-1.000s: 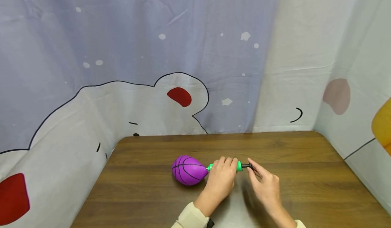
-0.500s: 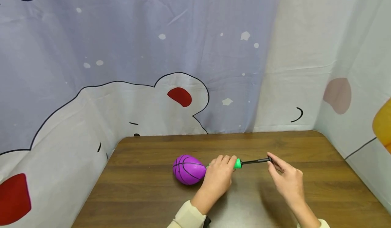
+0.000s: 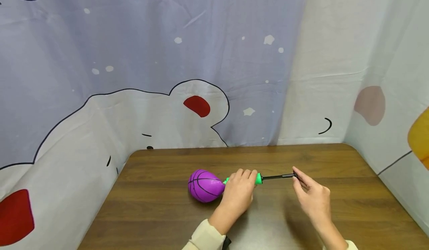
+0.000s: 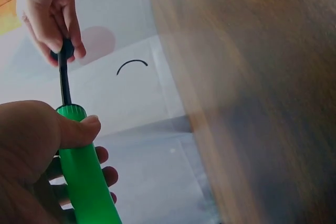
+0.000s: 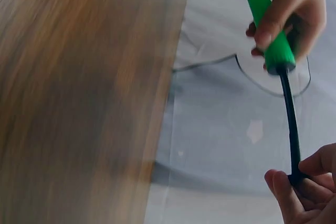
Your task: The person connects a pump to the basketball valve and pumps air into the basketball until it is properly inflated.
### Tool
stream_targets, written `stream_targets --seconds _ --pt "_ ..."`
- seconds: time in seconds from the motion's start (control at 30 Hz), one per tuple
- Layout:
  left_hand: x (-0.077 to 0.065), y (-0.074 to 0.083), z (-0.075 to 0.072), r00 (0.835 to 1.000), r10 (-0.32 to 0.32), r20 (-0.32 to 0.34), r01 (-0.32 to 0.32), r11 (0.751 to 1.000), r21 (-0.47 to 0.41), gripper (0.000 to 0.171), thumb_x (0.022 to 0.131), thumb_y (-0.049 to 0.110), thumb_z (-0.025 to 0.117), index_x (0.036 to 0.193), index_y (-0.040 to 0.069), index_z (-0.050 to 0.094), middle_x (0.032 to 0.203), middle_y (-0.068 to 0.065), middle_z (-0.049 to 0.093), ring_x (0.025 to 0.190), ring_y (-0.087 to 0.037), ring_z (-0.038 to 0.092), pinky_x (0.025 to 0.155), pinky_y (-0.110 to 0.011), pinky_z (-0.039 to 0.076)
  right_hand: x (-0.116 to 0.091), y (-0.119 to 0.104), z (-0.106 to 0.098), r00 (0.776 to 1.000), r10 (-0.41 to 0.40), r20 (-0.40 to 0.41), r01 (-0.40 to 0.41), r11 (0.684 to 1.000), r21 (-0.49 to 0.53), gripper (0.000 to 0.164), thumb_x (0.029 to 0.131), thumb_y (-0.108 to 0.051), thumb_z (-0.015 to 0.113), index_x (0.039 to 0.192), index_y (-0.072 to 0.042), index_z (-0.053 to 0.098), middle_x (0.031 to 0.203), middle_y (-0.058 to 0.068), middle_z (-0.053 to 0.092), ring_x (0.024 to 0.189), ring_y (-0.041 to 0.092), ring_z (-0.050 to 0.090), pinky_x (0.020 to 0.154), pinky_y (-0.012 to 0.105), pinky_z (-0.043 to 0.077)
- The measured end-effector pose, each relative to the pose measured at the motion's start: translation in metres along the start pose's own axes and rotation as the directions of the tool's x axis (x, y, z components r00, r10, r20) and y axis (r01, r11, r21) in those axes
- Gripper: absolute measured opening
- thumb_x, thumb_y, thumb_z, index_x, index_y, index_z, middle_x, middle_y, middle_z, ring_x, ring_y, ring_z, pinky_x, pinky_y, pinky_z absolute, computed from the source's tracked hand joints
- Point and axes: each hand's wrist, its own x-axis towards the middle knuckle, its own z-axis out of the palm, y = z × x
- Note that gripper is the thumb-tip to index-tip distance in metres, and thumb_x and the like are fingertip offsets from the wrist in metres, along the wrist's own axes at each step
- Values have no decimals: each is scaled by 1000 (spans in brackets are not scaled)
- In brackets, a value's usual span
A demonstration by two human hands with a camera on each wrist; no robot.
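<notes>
My left hand [image 3: 238, 192] grips the green barrel of a hand pump [image 4: 86, 177], thumb along one side and fingers round the other. A purple ball [image 3: 205, 186] with black basketball lines is at the pump's left end, drawn out to a teardrop shape toward the nozzle. From the barrel's right end the black plunger rod [image 3: 278, 176] stands far out. My right hand [image 3: 314, 198] pinches the small black handle [image 5: 296, 178] at the rod's end between thumb and fingers. The left hand hides most of the barrel in the head view.
A brown wood-grain table [image 3: 151, 220] lies under the hands. Behind it and at both sides hangs a printed cloth [image 3: 254, 75] with cartoon shapes, reaching the table's back edge.
My right hand has moved right, drawing the plunger rod far out of the barrel. In the last half second the ball, pump and both hands have shifted slightly left.
</notes>
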Motion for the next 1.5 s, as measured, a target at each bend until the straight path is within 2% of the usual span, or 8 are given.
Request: stream_targets --seconds 0.17,0.4,0.6,0.67,0.83,0.93,1.13,1.5 --pt "0 3 -1 1000 -13 24 13 1000 16 45 79 19 81 120 13 64 106 3 69 94 -17 62 81 -30 55 -7 -11 20 997 -80 -9 80 997 14 34 83 4 73 115 -6 77 96 13 77 81 3 68 33 13 28" --pt "-3 6 2 1000 -2 -11 2 1000 27 39 80 21 81 114 14 65 102 4 70 90 -16 62 77 -30 55 -20 -23 43 990 -137 44 134 989 56 35 79 7 76 113 -2 76 94 14 77 75 27 76 53 11 51" --pt "-6 5 4 999 29 -41 -29 1000 8 38 84 28 81 116 16 64 103 6 70 92 -14 64 77 -29 56 -17 -22 36 986 -153 67 146 985 96 35 77 10 77 110 -1 77 95 15 77 73 19 75 56 10 53" --pt "-5 5 4 998 35 -53 -35 999 1 40 83 28 82 117 17 64 103 6 70 92 -13 64 77 -29 56 -14 -21 29 984 -160 72 153 984 91 35 77 10 77 110 -1 77 95 14 77 75 12 74 47 10 48" --pt "-6 4 5 998 21 -57 -21 1000 -6 40 81 26 82 114 17 62 100 6 69 90 -13 63 76 -28 55 -7 -13 12 996 -62 59 59 997 48 33 80 5 74 111 -6 78 96 14 77 81 -17 59 33 14 27" --pt "-6 3 4 998 18 -63 -19 1000 -6 40 80 26 82 113 16 61 99 6 68 89 -14 63 75 -28 54 -2 -7 2 999 6 47 -7 1000 25 32 82 3 73 112 -8 78 98 14 77 81 -29 50 32 15 28" --pt "-4 1 4 997 21 -68 -21 1000 -3 41 80 26 83 112 16 61 98 6 69 89 -14 63 74 -28 55 6 0 -14 999 51 -1 -51 999 -8 32 84 1 72 114 -8 77 100 14 76 79 -32 48 37 13 36" --pt "1 3 1 998 28 -59 -27 999 19 37 78 16 81 110 13 62 99 4 68 88 -16 62 77 -29 56 -3 -5 0 1000 10 -16 -10 1000 2 32 84 2 73 114 -8 77 99 14 76 81 -27 50 27 16 22"
